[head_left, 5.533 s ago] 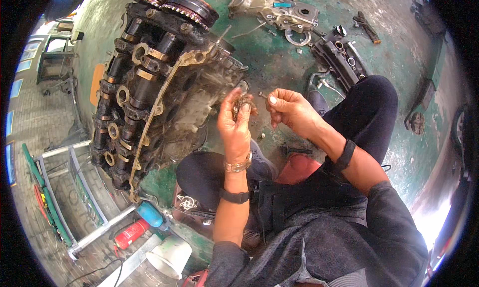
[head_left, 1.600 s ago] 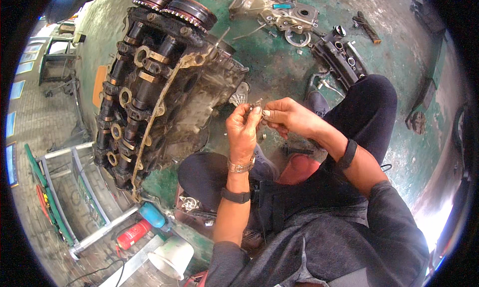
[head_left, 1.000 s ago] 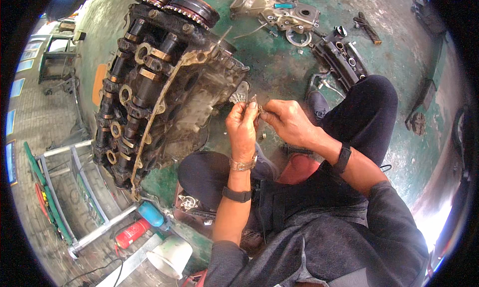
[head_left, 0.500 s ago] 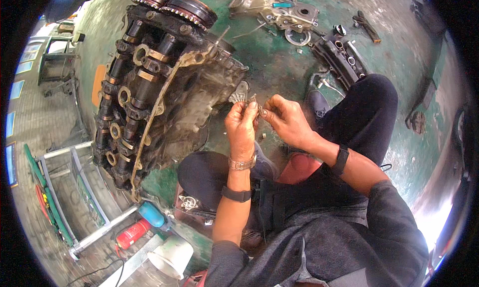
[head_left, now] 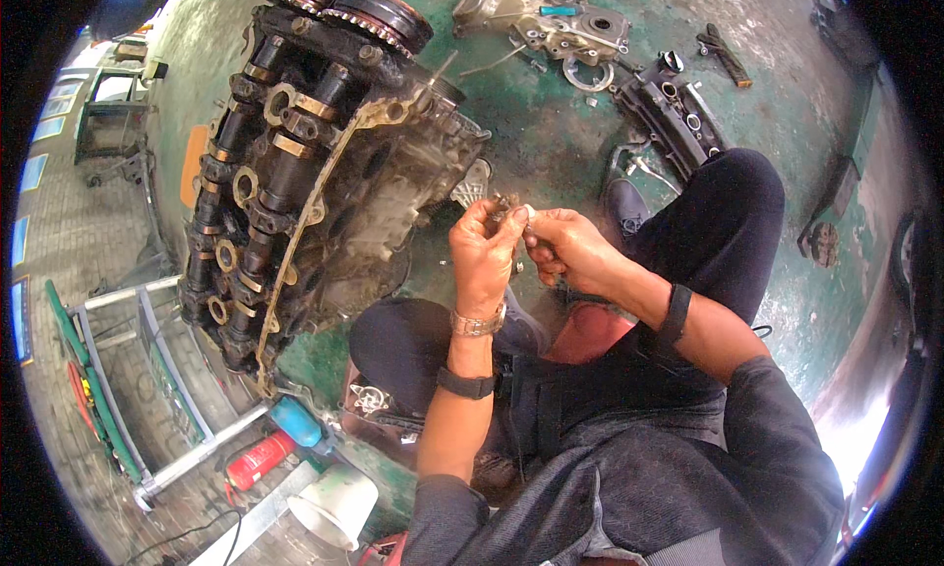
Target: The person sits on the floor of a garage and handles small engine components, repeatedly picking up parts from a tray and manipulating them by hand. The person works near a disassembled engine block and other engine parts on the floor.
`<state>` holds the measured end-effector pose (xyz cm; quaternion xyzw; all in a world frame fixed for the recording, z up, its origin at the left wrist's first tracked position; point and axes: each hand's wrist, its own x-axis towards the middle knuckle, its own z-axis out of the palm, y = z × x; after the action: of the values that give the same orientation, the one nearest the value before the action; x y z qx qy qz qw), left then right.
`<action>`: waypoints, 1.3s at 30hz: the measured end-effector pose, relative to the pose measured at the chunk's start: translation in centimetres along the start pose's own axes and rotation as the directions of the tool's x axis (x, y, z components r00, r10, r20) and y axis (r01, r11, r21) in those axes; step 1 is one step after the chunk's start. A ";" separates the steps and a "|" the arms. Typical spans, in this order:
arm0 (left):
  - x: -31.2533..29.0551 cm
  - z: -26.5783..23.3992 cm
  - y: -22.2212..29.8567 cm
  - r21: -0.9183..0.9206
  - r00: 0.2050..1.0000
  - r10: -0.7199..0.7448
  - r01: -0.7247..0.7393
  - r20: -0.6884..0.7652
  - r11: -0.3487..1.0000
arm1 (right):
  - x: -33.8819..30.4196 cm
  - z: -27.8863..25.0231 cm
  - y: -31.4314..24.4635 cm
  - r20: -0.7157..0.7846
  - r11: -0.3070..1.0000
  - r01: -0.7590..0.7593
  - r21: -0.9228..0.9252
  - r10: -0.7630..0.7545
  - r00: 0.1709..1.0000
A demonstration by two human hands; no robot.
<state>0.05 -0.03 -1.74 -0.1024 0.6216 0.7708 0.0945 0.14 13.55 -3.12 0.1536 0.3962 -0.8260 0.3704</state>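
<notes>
My left hand (head_left: 480, 256) is closed, thumb and fingers pinching a small, dirty brownish metal part (head_left: 503, 206). Right beside it my right hand (head_left: 570, 243) is closed too, its thumb and forefinger meeting at a small pale bit (head_left: 529, 213) at the part's edge; I cannot make out what that bit is. Both hands are raised in front of me, close to the right side of a large engine (head_left: 379, 212). Its exposed camshafts (head_left: 258, 222) run along the upper left side, with toothed sprockets (head_left: 379, 23) at the far end.
A pale metal engine cover (head_left: 497, 15) and a black valve cover (head_left: 669, 119) lie on the green floor ahead. At the lower left are a metal frame (head_left: 162, 389), a red fire extinguisher (head_left: 261, 465), a blue-topped object (head_left: 295, 423) and a white bucket (head_left: 334, 507).
Both hands have dropped slightly. My right hand has turned, and a pale bit now shows at its fingertips. My left hand keeps its pinch on the small part.
</notes>
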 end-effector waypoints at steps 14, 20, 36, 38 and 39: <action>0.1 0.3 -0.3 0.588 0.946 0.324 -0.262 0.000 0.765 | 0.1 -0.4 -1.7 0.021 0.513 0.423 -0.747 -0.618 0.786; -0.3 0.8 0.3 0.698 0.933 0.360 -0.275 0.027 0.661 | -0.1 -0.3 -2.2 0.005 0.452 0.362 -0.816 -0.620 0.785; 0.3 0.0 -0.7 0.530 0.991 0.124 -0.136 0.059 0.837 | -0.3 -0.7 -3.0 0.246 0.249 0.503 -0.828 -0.645 0.723; 0.2 -0.4 -0.8 0.451 0.994 0.040 -0.083 0.105 0.889 | -0.2 -0.8 -3.1 0.296 0.235 0.541 -0.808 -0.632 0.716; 0.1 -0.6 -0.7 0.431 0.991 -0.002 -0.055 0.130 0.901 | -0.2 -0.9 -3.0 0.289 0.283 0.535 -0.796 -0.599 0.747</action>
<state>0.11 -0.47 -2.55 -0.0208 0.7715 0.6194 0.1439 -2.00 15.59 -1.97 -0.1688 0.7825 -0.5958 0.0650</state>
